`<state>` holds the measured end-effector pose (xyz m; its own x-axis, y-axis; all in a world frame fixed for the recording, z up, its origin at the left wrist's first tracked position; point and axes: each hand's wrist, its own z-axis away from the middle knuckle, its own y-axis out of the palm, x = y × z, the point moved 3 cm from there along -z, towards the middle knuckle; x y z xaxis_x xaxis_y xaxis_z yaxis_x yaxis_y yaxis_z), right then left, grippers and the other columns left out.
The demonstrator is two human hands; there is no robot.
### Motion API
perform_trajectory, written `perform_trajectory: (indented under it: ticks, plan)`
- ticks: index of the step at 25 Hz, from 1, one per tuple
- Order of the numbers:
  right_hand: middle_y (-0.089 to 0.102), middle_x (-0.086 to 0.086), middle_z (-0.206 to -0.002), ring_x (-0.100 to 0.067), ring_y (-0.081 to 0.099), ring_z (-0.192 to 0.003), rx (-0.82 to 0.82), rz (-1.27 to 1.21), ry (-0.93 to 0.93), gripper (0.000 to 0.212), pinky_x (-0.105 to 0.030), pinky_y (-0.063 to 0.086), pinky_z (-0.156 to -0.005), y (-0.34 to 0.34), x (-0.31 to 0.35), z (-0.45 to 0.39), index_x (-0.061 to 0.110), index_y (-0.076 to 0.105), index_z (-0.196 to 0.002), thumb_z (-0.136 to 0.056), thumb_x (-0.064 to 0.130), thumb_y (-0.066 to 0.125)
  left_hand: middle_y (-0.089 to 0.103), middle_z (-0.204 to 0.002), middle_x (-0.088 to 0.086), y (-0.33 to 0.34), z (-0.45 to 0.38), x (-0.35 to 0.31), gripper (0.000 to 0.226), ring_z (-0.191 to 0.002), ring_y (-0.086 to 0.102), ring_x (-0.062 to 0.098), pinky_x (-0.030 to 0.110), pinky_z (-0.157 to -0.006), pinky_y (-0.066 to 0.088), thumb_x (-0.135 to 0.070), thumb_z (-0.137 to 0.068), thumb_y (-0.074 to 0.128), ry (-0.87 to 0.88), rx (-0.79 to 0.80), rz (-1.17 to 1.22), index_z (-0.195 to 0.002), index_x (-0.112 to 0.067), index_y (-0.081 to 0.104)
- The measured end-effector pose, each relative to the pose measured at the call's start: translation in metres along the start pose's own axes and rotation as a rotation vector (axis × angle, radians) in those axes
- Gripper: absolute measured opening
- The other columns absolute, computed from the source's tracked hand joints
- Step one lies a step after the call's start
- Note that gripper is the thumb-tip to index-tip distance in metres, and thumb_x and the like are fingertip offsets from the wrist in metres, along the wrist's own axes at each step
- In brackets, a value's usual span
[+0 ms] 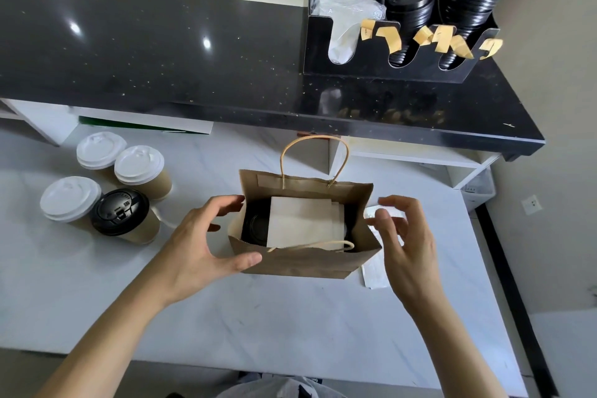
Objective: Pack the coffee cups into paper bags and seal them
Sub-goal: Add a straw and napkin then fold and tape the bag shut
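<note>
One bag (303, 260), brown kraft paper, stands open-mouthed on the white marbled table (258, 326), between my two hands. Left hand (197, 245): fingers spread and loosely curved, thumb tip touching the bag's near front wall at its left corner, fingertips at the left side panel; nothing gripped. Right hand (407, 239): fingers relaxed and half curled just beside the bag's right edge, apart from it as far as I can tell, holding nothing. Inside the bag: a black lid (255, 226) at the left, mostly covered by a pale folded paper sleeve (303, 223). Two twisted paper handles; the far one stands up in an arch, the near one lies flopped into the mouth.

Four cups (129, 184), tan paper, clustered to the left, well apart from the bag: three with white lids, one with a black lid. White slip of paper (374, 271) lies flat by the bag's right side. Open tabletop lies in front, toward me. Behind, a dark speckled counter (161, 58) overhangs the table, carrying a black lid rack (400, 42).
</note>
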<state>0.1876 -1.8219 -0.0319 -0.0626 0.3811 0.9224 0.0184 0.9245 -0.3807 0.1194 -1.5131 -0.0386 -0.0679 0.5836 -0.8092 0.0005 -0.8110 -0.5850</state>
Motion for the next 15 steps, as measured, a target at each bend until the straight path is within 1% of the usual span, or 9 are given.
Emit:
perform_trajectory:
  ticks: [2, 4, 6, 7, 8, 10, 12, 14, 15]
  plan:
    - [0.069, 0.014, -0.103, -0.002, 0.065, -0.099, 0.074, 0.005, -0.008, 0.024, -0.012, 0.044, -0.07, 0.001, -0.003, 0.008, 0.038, 0.062, -0.101, -0.096, 0.054, 0.045, 0.047, -0.132, -0.044, 0.001, -0.001, 0.002, 0.089, -0.13, 0.044, -0.009, 0.014, -0.098, 0.04, -0.061, -0.059, 0.089, 0.009, -0.005, -0.018, -0.135, -0.053, 0.043]
    - [0.066, 0.019, -0.106, 0.001, 0.062, -0.103, 0.147, 0.038, -0.028, 0.032, -0.009, 0.042, -0.072, 0.003, -0.006, 0.016, 0.041, 0.062, -0.102, -0.09, 0.064, 0.044, 0.052, -0.133, -0.04, 0.002, -0.002, 0.007, 0.085, -0.129, 0.048, -0.004, 0.02, -0.101, 0.043, -0.046, -0.065, 0.093, -0.002, -0.009, -0.045, -0.136, -0.053, 0.045]
    - [0.061, 0.026, -0.116, 0.003, 0.058, -0.111, 0.213, 0.081, -0.038, 0.034, -0.006, 0.041, -0.081, 0.003, -0.014, 0.022, 0.045, 0.058, -0.11, -0.086, 0.068, 0.052, 0.059, -0.13, -0.028, 0.003, -0.002, 0.013, 0.074, -0.122, 0.054, -0.001, 0.02, -0.095, 0.045, -0.042, -0.07, 0.091, -0.034, -0.012, -0.09, -0.131, -0.057, 0.05]
    - [0.058, 0.029, -0.12, 0.004, 0.056, -0.114, 0.241, 0.101, -0.039, 0.034, -0.004, 0.04, -0.085, 0.002, -0.017, 0.024, 0.048, 0.055, -0.114, -0.085, 0.066, 0.059, 0.062, -0.126, -0.022, 0.003, -0.002, 0.015, 0.066, -0.115, 0.057, -0.002, 0.016, -0.09, 0.045, -0.041, -0.073, 0.089, -0.047, -0.021, -0.115, -0.126, -0.059, 0.052]
    - [0.056, 0.031, -0.121, 0.005, 0.055, -0.115, 0.264, 0.121, -0.043, 0.036, -0.003, 0.039, -0.088, 0.001, -0.019, 0.025, 0.05, 0.053, -0.118, -0.087, 0.061, 0.066, 0.064, -0.122, -0.016, 0.003, -0.003, 0.016, 0.059, -0.11, 0.058, -0.003, 0.011, -0.084, 0.042, -0.04, -0.076, 0.087, -0.052, -0.03, -0.137, -0.121, -0.061, 0.053]
    - [0.056, 0.031, -0.119, 0.003, 0.055, -0.114, 0.27, 0.164, -0.083, 0.039, -0.003, 0.038, -0.089, -0.001, -0.022, 0.024, 0.046, 0.056, -0.123, -0.089, 0.04, 0.074, 0.067, -0.113, -0.015, 0.004, -0.005, 0.014, 0.046, -0.103, 0.059, -0.007, 0.004, -0.077, 0.039, -0.035, -0.083, 0.082, -0.032, -0.044, -0.148, -0.114, -0.059, 0.058]
    - [0.059, 0.029, -0.114, 0.002, 0.058, -0.11, 0.224, 0.2, -0.135, 0.029, -0.003, 0.039, -0.087, -0.003, -0.026, 0.02, 0.033, 0.068, -0.118, -0.091, 0.024, 0.075, 0.07, -0.11, -0.022, 0.005, -0.007, 0.01, 0.033, -0.105, 0.06, -0.008, 0.004, -0.08, 0.041, -0.029, -0.087, 0.079, 0.009, -0.04, -0.115, -0.107, -0.051, 0.067]
    - [0.063, 0.026, -0.112, 0.002, 0.061, -0.109, 0.187, 0.217, -0.187, 0.016, -0.005, 0.041, -0.086, -0.005, -0.028, 0.016, 0.025, 0.076, -0.106, -0.091, 0.019, 0.075, 0.066, -0.116, -0.031, 0.007, -0.009, 0.007, 0.02, -0.109, 0.06, -0.006, 0.013, -0.089, 0.046, -0.023, -0.089, 0.077, 0.051, -0.031, -0.088, -0.103, -0.037, 0.075]
    - [0.064, 0.024, -0.113, 0.001, 0.062, -0.11, 0.188, 0.221, -0.205, 0.013, -0.006, 0.042, -0.086, -0.004, -0.029, 0.014, 0.024, 0.078, -0.102, -0.091, 0.017, 0.075, 0.061, -0.121, -0.033, 0.007, -0.01, 0.006, 0.017, -0.11, 0.061, -0.004, 0.015, -0.092, 0.046, -0.021, -0.089, 0.077, 0.062, -0.024, -0.088, -0.102, -0.032, 0.077]
